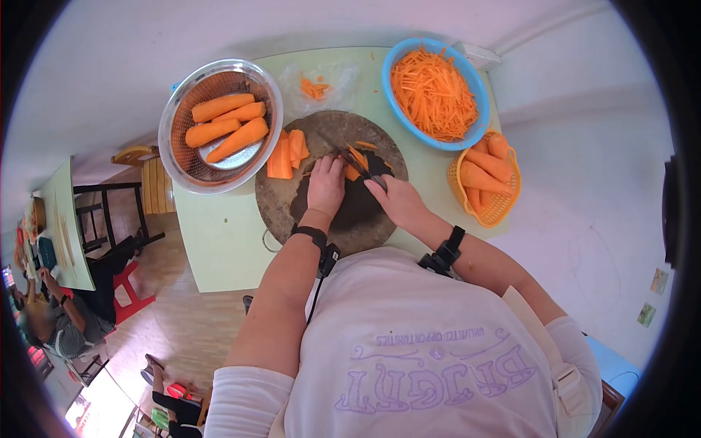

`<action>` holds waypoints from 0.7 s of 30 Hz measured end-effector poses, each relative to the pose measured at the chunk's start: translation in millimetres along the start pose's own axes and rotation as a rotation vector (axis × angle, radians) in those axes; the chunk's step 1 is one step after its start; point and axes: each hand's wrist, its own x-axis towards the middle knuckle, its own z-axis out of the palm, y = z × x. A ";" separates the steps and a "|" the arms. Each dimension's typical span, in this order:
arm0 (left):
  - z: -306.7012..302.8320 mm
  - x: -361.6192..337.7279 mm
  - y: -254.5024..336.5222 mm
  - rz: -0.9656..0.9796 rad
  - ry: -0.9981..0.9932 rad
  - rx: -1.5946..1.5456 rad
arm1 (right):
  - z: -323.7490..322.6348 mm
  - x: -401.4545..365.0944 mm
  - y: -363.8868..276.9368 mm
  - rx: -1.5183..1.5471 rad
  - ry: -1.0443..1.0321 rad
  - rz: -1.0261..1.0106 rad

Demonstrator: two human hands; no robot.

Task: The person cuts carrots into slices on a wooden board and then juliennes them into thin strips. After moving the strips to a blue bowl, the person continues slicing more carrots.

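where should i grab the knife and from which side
Grip the knife by its handle, probably best from the near right, where the right hand holds it: the blade slants away leftward over the round chopping board.

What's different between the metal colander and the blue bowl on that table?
The metal colander is silvery and dotted with holes; the blue bowl is plain blue.
The colander holds a few whole carrots, while the blue bowl is heaped with thin carrot shreds.
The colander sits left of the chopping board; the blue bowl is beyond it to the right.
Both are round and hold carrot.
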 end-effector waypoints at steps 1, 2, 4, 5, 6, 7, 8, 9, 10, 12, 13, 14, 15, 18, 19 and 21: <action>-1.1 -0.7 0.0 0.003 0.001 -0.007 | 4.3 1.7 2.5 0.024 0.016 -0.008; -2.1 -0.9 -0.1 0.004 0.001 -0.006 | 7.0 2.6 4.3 0.025 0.017 -0.009; -1.5 0.8 1.4 -0.001 0.006 -0.026 | 8.7 4.8 9.7 0.085 0.024 -0.004; -0.5 1.3 1.7 0.001 0.009 -0.027 | 8.9 6.0 13.2 0.084 0.026 -0.006; -0.6 0.9 1.3 0.011 0.020 -0.031 | 9.2 6.9 15.8 0.150 0.031 -0.015; -1.4 0.5 0.6 0.022 0.031 -0.035 | 9.7 7.4 17.7 0.218 0.036 -0.025; -2.2 0.9 0.6 0.023 0.032 -0.032 | 7.6 6.4 15.3 0.220 0.037 -0.028; -2.1 1.0 0.9 0.024 0.039 -0.028 | 5.1 4.2 13.4 0.179 0.023 -0.011; -1.6 0.6 1.1 0.025 0.045 -0.026 | 2.1 1.5 11.3 0.137 0.008 0.008; -1.4 0.0 0.6 0.023 0.029 -0.008 | -4.0 -4.4 6.8 0.131 0.006 -0.004; -1.7 -0.4 0.1 0.024 0.013 0.011 | -4.7 -6.2 5.8 0.127 0.007 -0.016; -1.4 -1.0 -0.4 0.024 0.011 0.010 | -4.0 -7.1 6.2 0.128 0.006 -0.014; -0.8 -0.9 -0.5 0.016 0.012 0.005 | -3.9 -7.8 6.5 0.119 0.010 -0.019; -1.0 0.5 0.4 0.013 0.020 -0.006 | -7.4 -9.3 2.7 0.101 -0.001 -0.011; -1.5 0.6 0.7 0.014 0.025 -0.010 | -8.4 -9.7 1.1 0.093 -0.020 0.002; -2.2 1.1 1.3 0.012 0.023 -0.008 | -7.7 -9.5 0.9 0.093 -0.011 -0.001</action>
